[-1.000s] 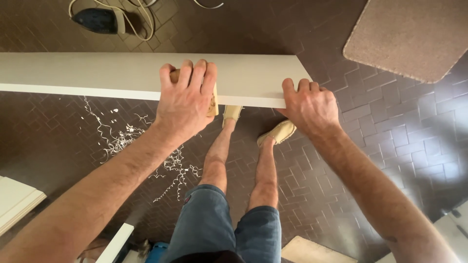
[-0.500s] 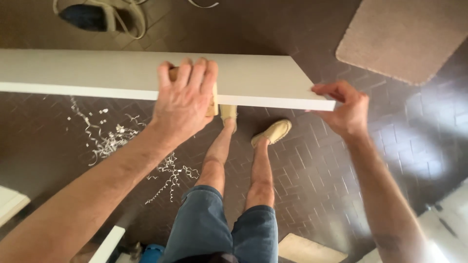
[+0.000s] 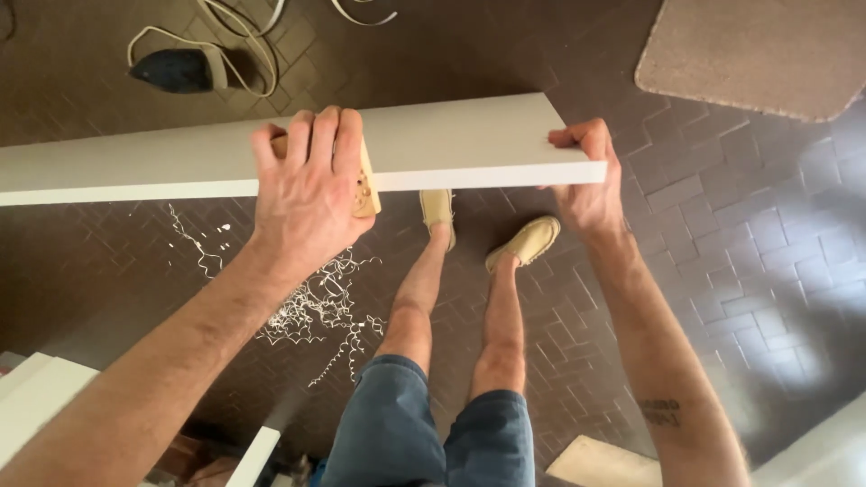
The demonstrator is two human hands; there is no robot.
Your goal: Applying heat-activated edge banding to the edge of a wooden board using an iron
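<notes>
L hand [image 3: 311,194] is clamped over a small wooden block [image 3: 365,185], prob. a sanding block, on the white board [image 3: 469,144]'s near edge; R hand [image 3: 586,176] is closed round the board's right end. Keep block flat, strokes even, board steady. Board smooth, long, rectangular. Below: pale curly shavings [image 3: 316,311] on dark herringbone tiles [image 3: 722,271]; far right, a rough beige mat [image 3: 758,50].

Long white board [image 3: 469,144] held level above brown herringbone floor [image 3: 740,271]. Left hand [image 3: 311,194] pressing small wooden block [image 3: 365,185] against board's near edge; right hand [image 3: 591,180] gripping board's right end. Pale shavings [image 3: 316,307] scattered below board, beige mat [image 3: 758,50] beyond its right end, dark iron [image 3: 180,70] beyond its left part.
</notes>
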